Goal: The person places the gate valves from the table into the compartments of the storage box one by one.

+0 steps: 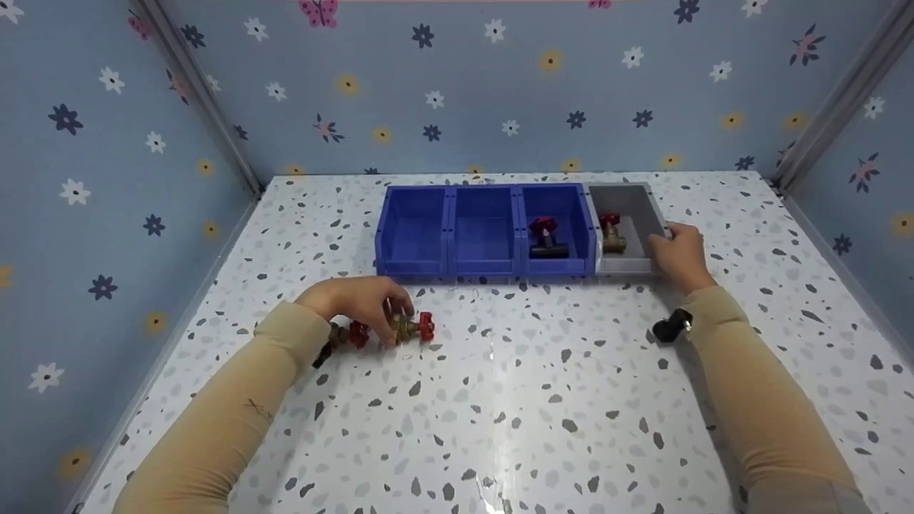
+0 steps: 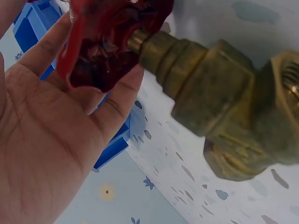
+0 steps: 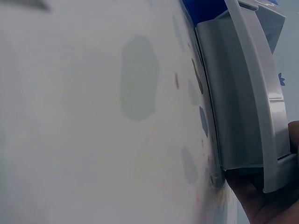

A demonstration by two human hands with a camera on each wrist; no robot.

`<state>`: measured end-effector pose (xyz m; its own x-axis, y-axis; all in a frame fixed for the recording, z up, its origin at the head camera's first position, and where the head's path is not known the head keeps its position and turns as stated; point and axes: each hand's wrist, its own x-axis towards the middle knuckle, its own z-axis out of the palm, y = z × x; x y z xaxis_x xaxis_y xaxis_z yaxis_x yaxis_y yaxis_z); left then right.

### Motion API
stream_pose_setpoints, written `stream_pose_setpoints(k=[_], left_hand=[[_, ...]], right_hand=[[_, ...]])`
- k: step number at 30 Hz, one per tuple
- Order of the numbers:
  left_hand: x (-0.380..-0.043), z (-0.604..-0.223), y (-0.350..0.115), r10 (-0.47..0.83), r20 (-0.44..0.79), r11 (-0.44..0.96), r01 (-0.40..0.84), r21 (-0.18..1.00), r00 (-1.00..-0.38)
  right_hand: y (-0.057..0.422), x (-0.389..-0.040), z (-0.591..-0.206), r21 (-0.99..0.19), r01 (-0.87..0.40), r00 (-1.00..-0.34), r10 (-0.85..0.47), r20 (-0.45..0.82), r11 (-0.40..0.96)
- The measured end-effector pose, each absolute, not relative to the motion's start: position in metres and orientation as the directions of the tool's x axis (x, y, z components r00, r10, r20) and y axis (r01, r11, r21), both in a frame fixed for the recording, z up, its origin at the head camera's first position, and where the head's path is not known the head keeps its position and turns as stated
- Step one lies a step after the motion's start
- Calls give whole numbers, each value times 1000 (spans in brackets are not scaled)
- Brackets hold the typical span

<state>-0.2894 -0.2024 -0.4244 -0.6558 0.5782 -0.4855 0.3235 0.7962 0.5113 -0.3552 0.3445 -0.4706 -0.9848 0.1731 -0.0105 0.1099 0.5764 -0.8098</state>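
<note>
My left hand (image 1: 364, 300) is over a brass valve with a red handwheel (image 1: 426, 326), its fingers arched around the brass body; whether they pinch it is hidden. Below that wrist lies a second brass valve (image 2: 215, 88) with a red handwheel (image 2: 105, 51), large in the left wrist view. My right hand (image 1: 682, 257) grips the front right corner of a grey bin (image 1: 625, 266), thumb over the wall and fingers outside. Inside this bin is a brass valve with a red handwheel (image 1: 613, 239).
Three blue bins (image 1: 414, 266) stand in a row left of the grey one. The third holds a black valve (image 1: 548, 250) with a red handwheel. A black piece (image 1: 669, 327) shows beside the right cuff. Flowered panels (image 1: 493, 86) surround the speckled table (image 1: 500, 400).
</note>
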Motion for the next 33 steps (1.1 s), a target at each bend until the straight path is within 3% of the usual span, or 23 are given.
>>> stream_pose_setpoints(k=[33], left_hand=[[-287,-421,-195,566,-489,806,318,500,-664]], right_hand=[[342,-354,-470,-796,117,-979,203,7,594]])
